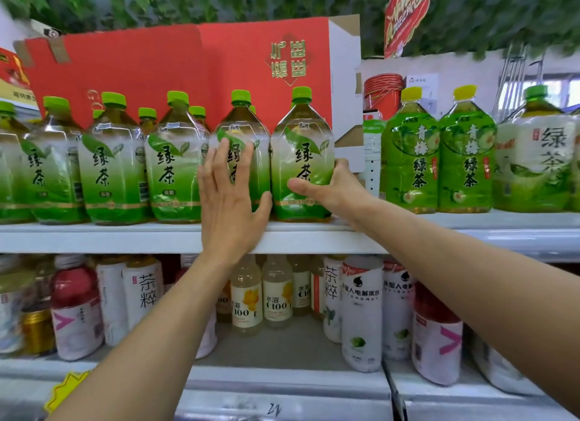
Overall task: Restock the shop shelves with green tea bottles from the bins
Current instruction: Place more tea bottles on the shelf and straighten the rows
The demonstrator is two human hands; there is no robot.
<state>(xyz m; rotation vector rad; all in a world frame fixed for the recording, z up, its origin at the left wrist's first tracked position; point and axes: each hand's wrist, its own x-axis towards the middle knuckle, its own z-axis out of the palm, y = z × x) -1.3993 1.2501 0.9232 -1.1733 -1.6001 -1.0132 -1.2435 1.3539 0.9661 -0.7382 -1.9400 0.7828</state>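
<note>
Most of the shelf (125,238) row looks filled, right hand (335,188) gripping the end bottle (301,144), left hand (230,197) flat against the next bottle (241,131).

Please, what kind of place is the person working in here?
Most likely a small shop's drinks aisle: white shelves carry rows of identical green tea bottles, other bottled drinks fill the lower shelf, and a red promotional sign hangs above.

The white upper shelf (94,238) carried a row of green tea bottles (116,172), and the lower shelf (282,376) carried smaller drink bottles (246,298).
</note>
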